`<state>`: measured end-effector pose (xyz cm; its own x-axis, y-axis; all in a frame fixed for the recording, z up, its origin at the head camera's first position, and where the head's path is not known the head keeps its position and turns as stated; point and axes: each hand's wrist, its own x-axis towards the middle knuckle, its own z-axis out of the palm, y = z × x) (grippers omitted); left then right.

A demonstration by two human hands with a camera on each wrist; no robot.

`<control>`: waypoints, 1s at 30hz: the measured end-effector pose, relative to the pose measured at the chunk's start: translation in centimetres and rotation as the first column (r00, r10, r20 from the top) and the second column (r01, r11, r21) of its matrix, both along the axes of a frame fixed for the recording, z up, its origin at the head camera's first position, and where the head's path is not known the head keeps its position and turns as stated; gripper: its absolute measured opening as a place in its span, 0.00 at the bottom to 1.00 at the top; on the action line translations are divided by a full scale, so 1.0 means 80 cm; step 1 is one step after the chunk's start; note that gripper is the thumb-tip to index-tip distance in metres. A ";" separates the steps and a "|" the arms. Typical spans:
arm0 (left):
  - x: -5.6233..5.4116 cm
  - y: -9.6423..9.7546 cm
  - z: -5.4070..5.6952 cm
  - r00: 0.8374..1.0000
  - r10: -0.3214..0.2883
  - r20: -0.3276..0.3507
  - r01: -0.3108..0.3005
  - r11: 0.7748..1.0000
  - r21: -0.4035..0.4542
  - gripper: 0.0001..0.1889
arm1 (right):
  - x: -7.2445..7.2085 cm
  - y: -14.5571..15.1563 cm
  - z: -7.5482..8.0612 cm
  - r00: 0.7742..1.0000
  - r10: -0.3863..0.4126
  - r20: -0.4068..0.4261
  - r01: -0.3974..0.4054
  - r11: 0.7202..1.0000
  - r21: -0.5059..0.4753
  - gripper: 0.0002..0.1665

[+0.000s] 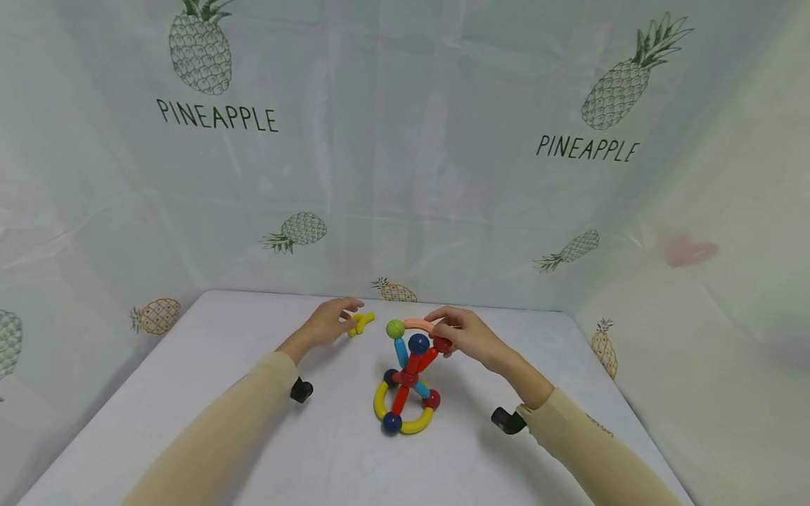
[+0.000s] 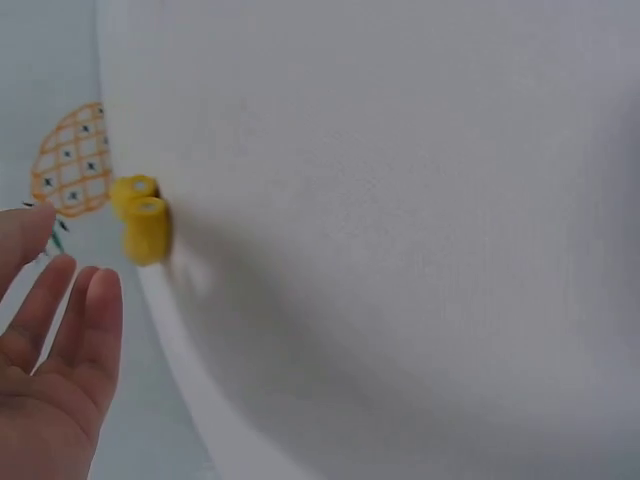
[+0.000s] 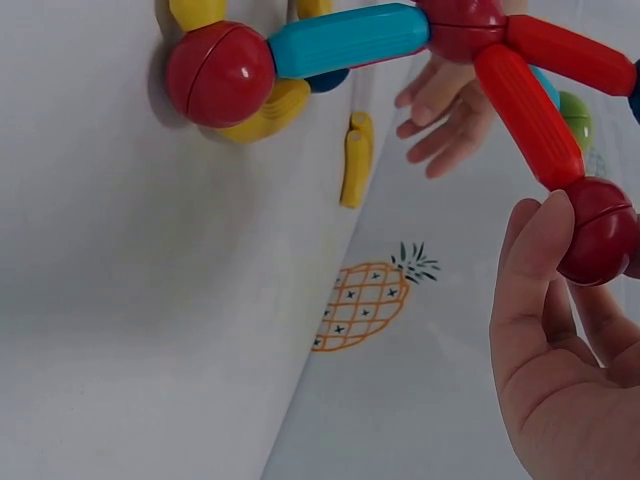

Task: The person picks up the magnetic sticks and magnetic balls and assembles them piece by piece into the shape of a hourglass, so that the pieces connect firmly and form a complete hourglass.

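A ball-and-stick magnetic model (image 1: 401,398) stands on the table, with a ring of yellow curved sticks below and red and blue sticks rising from it. My right hand (image 1: 471,336) pinches the red ball (image 3: 597,232) at its upper right, thumb and fingers around it. A salmon curved stick (image 1: 418,324) spans from the green ball (image 1: 395,329) to that hand; its far end is hidden by the fingers. My left hand (image 1: 327,322), fingers loosely bent and holding nothing, hovers beside two yellow curved sticks (image 2: 147,230) lying near the table's back edge.
The white table (image 1: 304,450) ends at a hanging pineapple-print sheet (image 1: 405,154) behind and at both sides. A dark blue ball (image 1: 419,344) sits on the upper part of the model, between the two hands.
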<state>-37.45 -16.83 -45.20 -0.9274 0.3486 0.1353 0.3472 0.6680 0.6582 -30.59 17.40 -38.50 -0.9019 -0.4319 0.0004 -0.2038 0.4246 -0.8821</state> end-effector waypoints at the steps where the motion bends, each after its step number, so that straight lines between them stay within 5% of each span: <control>1: -0.004 0.000 -0.004 1.000 0.011 0.009 -0.011 1.000 -0.003 0.25 | 0.000 0.001 -0.001 1.000 0.000 -0.001 0.000 1.000 0.001 0.20; 11: -0.028 0.001 -0.039 0.991 0.119 0.062 -0.115 0.991 -0.069 0.22 | -0.002 0.003 -0.003 1.000 -0.002 -0.006 0.003 1.000 0.006 0.19; 16: -0.024 0.003 -0.032 0.969 0.199 0.146 -0.191 0.979 -0.065 0.24 | -0.002 0.003 -0.001 1.000 -0.002 -0.007 0.002 1.000 0.009 0.19; 22: -0.012 -0.002 -0.014 0.948 0.213 0.238 -0.184 0.973 -0.138 0.25 | -0.001 0.003 0.000 1.000 -0.006 -0.007 0.006 1.000 0.011 0.19; 30: -0.008 -0.023 -0.027 0.943 0.248 0.222 -0.226 0.967 -0.120 0.19 | 0.002 0.002 0.000 1.000 -0.010 -0.008 0.010 1.000 0.009 0.19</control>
